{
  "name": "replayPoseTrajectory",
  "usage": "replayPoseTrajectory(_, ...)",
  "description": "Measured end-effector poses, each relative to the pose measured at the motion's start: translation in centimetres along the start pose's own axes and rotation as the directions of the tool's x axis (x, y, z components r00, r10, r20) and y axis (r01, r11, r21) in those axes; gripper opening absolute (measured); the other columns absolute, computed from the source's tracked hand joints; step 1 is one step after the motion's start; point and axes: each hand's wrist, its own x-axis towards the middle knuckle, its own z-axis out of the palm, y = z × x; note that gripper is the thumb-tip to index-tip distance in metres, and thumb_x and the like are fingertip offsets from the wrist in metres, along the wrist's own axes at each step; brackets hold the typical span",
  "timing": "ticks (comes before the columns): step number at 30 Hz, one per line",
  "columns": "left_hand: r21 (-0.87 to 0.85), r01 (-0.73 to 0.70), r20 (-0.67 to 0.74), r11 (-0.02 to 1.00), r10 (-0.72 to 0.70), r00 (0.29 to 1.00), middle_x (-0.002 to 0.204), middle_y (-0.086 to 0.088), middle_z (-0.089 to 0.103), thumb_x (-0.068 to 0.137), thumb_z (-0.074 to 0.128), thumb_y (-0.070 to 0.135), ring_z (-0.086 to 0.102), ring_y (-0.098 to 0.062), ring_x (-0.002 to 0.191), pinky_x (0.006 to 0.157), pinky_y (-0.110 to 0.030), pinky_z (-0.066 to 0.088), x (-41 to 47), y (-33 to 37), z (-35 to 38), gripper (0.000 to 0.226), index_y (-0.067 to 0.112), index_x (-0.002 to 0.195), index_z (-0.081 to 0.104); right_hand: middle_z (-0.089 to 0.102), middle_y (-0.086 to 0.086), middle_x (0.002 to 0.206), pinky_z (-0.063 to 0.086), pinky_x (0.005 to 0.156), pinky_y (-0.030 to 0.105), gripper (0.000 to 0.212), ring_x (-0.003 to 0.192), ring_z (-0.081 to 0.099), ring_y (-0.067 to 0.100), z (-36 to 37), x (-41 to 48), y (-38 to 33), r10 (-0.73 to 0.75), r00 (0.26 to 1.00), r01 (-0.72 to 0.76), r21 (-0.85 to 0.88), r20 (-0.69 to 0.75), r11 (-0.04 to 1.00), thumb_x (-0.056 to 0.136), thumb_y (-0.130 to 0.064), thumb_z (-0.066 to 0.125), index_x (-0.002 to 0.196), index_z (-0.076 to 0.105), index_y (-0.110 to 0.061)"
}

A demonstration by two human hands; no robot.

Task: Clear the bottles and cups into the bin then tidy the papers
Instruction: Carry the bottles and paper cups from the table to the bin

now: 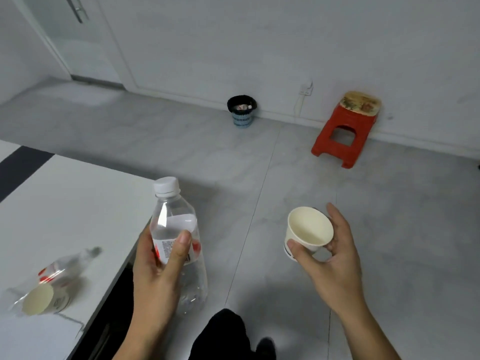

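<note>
Holding bottle (174, 213) w/ liquid, cup (309, 229) empty

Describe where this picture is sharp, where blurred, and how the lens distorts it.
Head view: the held bottle in the left hand and the paper cup in the right hand are sharp; the second bottle and second cup on the table are smeared; the wide lens slants the door frame; light is soft, shadows faint.
</note>
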Motion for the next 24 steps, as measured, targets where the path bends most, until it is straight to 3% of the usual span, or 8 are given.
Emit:
replayPoseTrajectory(4,-0.039,0.06,-0.097,0.997,-0.063,0.993,0.11,0.0,0.07,0.071,0.069,0.062,0.069,-0.022,0.102,0.09,-0.05,0.054,9.2,-2.8,4.0,0.053,0.04,0.118,0.061,0.06,-0.04,0.114,0.045,0.083,0.01,0.091,0.107,0.06,-0.009,4.2,11.3,0.8,-0.01,0.998,0.012,-0.033,0.062,0.999,0.067,-0.022,0.091,0.141,0.042,-0.045)
replayPoseTrajectory(9,-0.031,0.058,-0.16,0.998,-0.062,0.985,0.101,0.01,0.07,0.075,0.068,0.056,0.068,-0.004,0.089,0.079,-0.034,0.053,24.6,-4.9,9.5,0.045,0.035,0.114,0.059,0.058,-0.046,0.108,0.042,0.086,0.015,0.088,0.103,0.057,-0.016,10.3,26.5,1.2,0.009,0.998,-0.005,-0.056,0.063,0.998,0.069,-0.019,0.09,0.136,0.042,-0.048)
replayPoseTrajectory(11,-0.022,0.046,-0.168,0.999,-0.049,0.985,0.1,0.008,0.07,0.072,0.068,0.059,0.068,-0.005,0.087,0.078,-0.033,0.052,31.1,-4.2,11.6,0.051,0.032,0.115,0.06,0.057,-0.048,0.107,0.043,0.087,0.019,0.085,0.101,0.057,-0.018,12.1,32.3,0.0,0.02,0.998,-0.016,-0.065,0.062,0.998,0.069,-0.019,0.09,0.135,0.043,-0.046)
replayPoseTrajectory(13,-0.035,0.025,-0.151,0.999,-0.03,0.988,0.1,0.003,0.07,0.071,0.069,0.061,0.068,-0.007,0.086,0.076,-0.029,0.055,37.6,-2.8,13.9,0.055,0.03,0.115,0.06,0.061,-0.041,0.111,0.046,0.092,0.024,0.083,0.103,0.058,-0.014,13.6,37.8,-1.6,0.012,0.999,-0.009,-0.074,0.034,0.997,0.069,-0.021,0.09,0.138,0.048,-0.04)
replayPoseTrajectory(16,-0.039,-0.025,-0.082,0.999,0.022,0.996,0.096,0.004,0.07,0.084,0.076,0.041,0.067,-0.001,0.078,0.068,-0.017,0.054,46.4,-0.7,17.7,0.041,0.022,0.116,0.059,0.062,-0.024,0.124,0.05,0.097,0.031,0.083,0.111,0.058,-0.004,15.7,45.5,-3.3,0.014,1.0,-0.012,-0.083,0.02,0.996,0.069,-0.023,0.09,0.141,0.049,-0.032)
replayPoseTrajectory(19,-0.017,-0.062,-0.006,0.998,0.062,0.998,0.09,0.011,0.07,0.086,0.068,0.028,0.068,-0.002,0.075,0.065,-0.016,0.054,54.3,0.4,21.7,0.039,0.012,0.118,0.056,0.055,-0.028,0.126,0.05,0.094,0.026,0.083,0.112,0.055,-0.007,18.0,52.7,-3.7,0.001,1.0,0.001,-0.086,0.021,0.996,0.07,-0.024,0.088,0.142,0.047,-0.032)
replayPoseTrajectory(22,-0.007,-0.075,0.021,0.997,0.075,0.997,0.094,0.007,0.07,0.083,0.073,0.037,0.069,-0.005,0.078,0.065,-0.018,0.055,62.1,0.0,25.7,0.042,0.02,0.118,0.057,0.057,-0.023,0.128,0.046,0.085,0.012,0.082,0.111,0.057,-0.008,20.8,60.4,-2.8,0.009,1.0,-0.008,-0.08,0.008,0.997,0.069,-0.024,0.089,0.14,0.048,-0.033)
replayPoseTrajectory(24,0.002,-0.065,0.012,0.998,0.065,0.998,0.097,0.001,0.07,0.076,0.069,0.048,0.07,-0.011,0.081,0.066,-0.02,0.055,67.5,-0.9,28.5,0.053,0.019,0.119,0.058,0.058,-0.022,0.127,0.044,0.084,0.011,0.083,0.111,0.057,-0.006,23.0,66.1,-2.0,0.018,1.0,-0.018,-0.067,0.0,0.998,0.068,-0.024,0.089,0.14,0.048,-0.033)
